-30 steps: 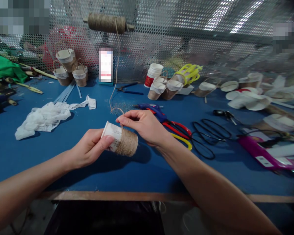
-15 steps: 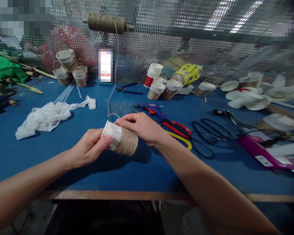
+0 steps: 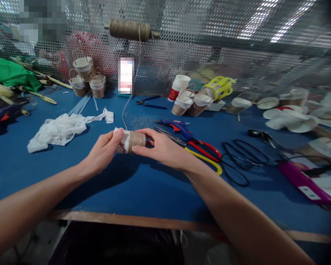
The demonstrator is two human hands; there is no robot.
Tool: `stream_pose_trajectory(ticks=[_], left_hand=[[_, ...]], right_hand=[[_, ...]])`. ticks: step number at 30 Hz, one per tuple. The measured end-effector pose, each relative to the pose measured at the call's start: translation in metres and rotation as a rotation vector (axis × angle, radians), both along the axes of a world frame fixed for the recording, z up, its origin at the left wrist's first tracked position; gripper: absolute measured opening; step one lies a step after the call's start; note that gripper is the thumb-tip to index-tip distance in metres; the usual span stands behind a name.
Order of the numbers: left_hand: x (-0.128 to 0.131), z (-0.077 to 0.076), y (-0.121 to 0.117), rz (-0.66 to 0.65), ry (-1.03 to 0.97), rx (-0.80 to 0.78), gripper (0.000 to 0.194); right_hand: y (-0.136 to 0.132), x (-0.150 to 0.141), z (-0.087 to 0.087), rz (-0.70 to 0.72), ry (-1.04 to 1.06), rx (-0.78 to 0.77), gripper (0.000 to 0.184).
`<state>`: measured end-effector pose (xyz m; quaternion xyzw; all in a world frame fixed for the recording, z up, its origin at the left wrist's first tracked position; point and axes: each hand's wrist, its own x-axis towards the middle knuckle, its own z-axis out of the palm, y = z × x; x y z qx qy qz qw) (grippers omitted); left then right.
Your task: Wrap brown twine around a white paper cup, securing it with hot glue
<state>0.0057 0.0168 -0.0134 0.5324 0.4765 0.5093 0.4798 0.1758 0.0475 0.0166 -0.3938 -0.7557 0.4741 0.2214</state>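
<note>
A paper cup (image 3: 137, 140) lies on its side in the air above the blue table, its base half wrapped in brown twine. My left hand (image 3: 104, 149) is closed round the white rim end, thumb on top. Around the twine-wrapped end, my right hand (image 3: 157, 147) has its thumb in front and its fingers behind. A strand of twine (image 3: 138, 62) runs from the cup's far side up to a twine spool (image 3: 130, 30) on a rod at the mesh. Just beyond the right hand lie a blue glue gun (image 3: 176, 127) and red-handled scissors (image 3: 206, 149).
White lace (image 3: 59, 130) lies crumpled at the left. Several twine-covered cups (image 3: 84, 68) stand behind it, others (image 3: 183, 102) at back right. Pliers (image 3: 151, 103), a black cable (image 3: 237, 156) and a purple power strip (image 3: 300, 180) lie on the table.
The cup has turned from a slant to nearly level and risen slightly. My right hand has moved from the twine strand at the cup's top to grip round its wrapped end. The view has shifted left.
</note>
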Motion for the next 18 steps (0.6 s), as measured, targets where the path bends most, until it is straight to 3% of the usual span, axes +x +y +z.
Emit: stream_pose_trajectory(ticks=[5,12,18], left_hand=[[-0.002,-0.004,-0.001,-0.013,0.098,0.041,0.04],[-0.003,-0.006,-0.003,-0.028,0.282,0.208,0.036],[-0.003,-0.004,-0.005,-0.055,0.327,0.265,0.034]], right_hand=[[-0.004,-0.005,-0.004,-0.055,0.023,0.016,0.061],[-0.005,-0.009,-0.011,-0.115,0.065,0.049,0.054],[-0.005,-0.008,-0.005,-0.129,0.079,0.039,0.048]])
